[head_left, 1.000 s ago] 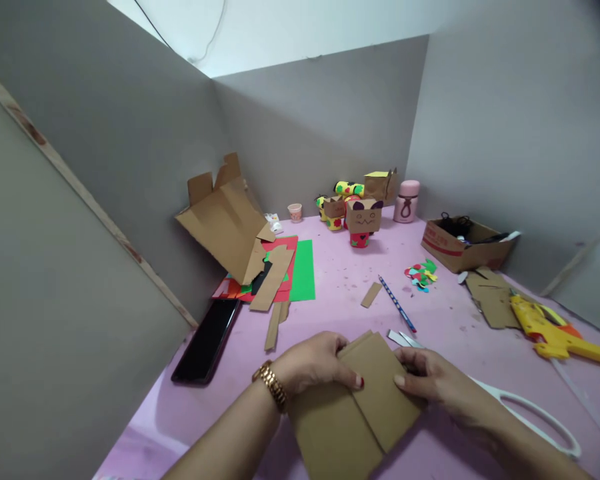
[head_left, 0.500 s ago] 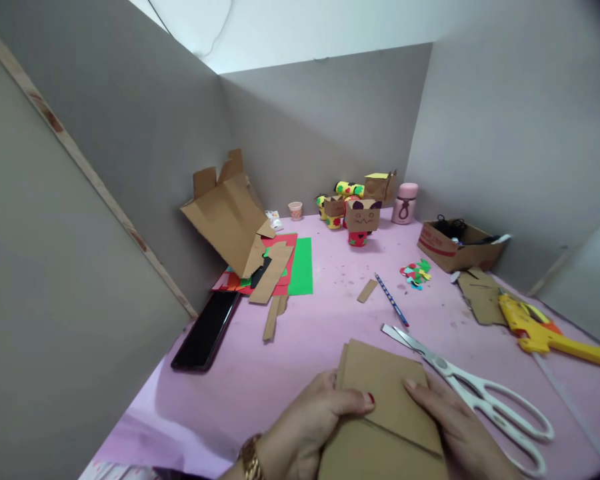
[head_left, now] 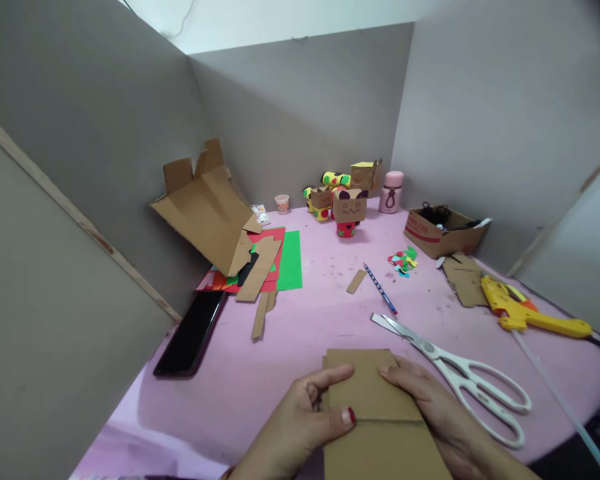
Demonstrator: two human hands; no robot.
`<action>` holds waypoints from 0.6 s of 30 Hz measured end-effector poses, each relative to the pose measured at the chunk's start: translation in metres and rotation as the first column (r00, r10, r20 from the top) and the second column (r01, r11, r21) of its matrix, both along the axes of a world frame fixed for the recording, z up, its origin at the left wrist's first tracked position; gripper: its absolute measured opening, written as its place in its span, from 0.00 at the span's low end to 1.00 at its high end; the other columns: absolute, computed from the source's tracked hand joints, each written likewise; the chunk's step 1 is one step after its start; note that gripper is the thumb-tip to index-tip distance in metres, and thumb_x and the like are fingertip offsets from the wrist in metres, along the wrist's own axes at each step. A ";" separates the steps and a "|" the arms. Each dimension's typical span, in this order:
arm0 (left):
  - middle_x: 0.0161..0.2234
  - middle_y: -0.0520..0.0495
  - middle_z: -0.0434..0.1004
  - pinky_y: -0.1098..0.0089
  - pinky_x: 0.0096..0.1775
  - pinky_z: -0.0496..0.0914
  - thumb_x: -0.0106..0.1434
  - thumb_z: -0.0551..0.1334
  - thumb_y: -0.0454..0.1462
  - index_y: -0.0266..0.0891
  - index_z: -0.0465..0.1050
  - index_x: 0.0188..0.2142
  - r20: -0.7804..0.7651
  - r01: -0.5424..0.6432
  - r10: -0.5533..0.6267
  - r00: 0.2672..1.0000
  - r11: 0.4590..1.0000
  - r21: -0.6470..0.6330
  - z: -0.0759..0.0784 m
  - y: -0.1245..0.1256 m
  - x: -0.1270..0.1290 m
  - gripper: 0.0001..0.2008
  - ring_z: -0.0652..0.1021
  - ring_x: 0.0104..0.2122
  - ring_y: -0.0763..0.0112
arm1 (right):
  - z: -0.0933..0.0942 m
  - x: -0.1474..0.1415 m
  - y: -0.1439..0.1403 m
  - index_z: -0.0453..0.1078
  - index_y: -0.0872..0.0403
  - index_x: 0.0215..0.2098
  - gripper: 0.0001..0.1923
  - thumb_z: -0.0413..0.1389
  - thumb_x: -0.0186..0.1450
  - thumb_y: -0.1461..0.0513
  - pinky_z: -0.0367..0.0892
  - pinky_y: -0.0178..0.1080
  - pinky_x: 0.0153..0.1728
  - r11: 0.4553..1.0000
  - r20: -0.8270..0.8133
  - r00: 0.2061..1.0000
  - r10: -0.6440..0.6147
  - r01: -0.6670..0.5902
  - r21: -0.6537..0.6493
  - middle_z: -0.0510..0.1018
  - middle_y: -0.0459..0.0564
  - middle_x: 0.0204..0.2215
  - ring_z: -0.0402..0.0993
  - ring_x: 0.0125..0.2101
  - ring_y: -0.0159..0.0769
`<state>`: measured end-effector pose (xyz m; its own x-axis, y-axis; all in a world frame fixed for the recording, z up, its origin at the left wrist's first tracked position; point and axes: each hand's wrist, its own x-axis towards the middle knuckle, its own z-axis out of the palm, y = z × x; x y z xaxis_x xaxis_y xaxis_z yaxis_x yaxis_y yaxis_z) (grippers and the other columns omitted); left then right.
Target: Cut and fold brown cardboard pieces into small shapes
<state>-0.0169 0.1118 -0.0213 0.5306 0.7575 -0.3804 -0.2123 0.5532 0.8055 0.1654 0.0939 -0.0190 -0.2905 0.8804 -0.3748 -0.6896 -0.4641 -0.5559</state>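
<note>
The left hand (head_left: 305,420) and right hand (head_left: 437,407) grip the stacked cardboard pieces (head_left: 380,450) from opposite sides — both thumbs (head_left: 330,427) on top — over the pink tabletop (head_left: 320,323), near the white-handled scissors (head_left: 429,348).

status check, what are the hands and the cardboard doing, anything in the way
Left hand and right hand holding brown cardboard, one each side. Cardboard layered, dark line across it. Scissors close beside right hand, blades parted.
</note>
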 end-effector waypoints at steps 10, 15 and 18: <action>0.62 0.39 0.54 0.56 0.56 0.58 0.48 0.71 0.35 0.45 0.46 0.62 0.125 0.071 -0.089 0.988 0.988 0.140 -0.018 0.002 -0.006 0.47 0.64 0.57 0.54 | -0.004 0.003 0.003 0.70 0.55 0.37 0.10 0.59 0.56 0.65 0.71 0.38 0.32 0.998 0.085 0.996 -0.018 0.013 0.062 0.82 0.48 0.28 0.79 0.29 0.38; 0.63 0.36 0.49 0.58 0.57 0.55 0.47 0.71 0.36 0.41 0.39 0.63 0.067 0.130 -0.145 0.987 0.973 0.191 -0.012 0.001 -0.005 0.52 0.61 0.58 0.55 | 0.001 0.003 0.001 0.70 0.54 0.37 0.10 0.59 0.56 0.62 0.71 0.38 0.29 0.998 0.137 0.991 -0.001 -0.008 0.058 0.82 0.48 0.30 0.78 0.29 0.39; 0.62 0.37 0.53 0.57 0.56 0.56 0.49 0.70 0.37 0.43 0.39 0.63 0.096 0.048 -0.063 0.993 0.987 0.152 -0.008 -0.004 -0.001 0.50 0.63 0.58 0.55 | 0.001 0.001 -0.001 0.70 0.53 0.39 0.14 0.61 0.54 0.60 0.71 0.40 0.32 0.997 0.173 0.985 -0.002 -0.012 0.076 0.81 0.49 0.33 0.78 0.32 0.41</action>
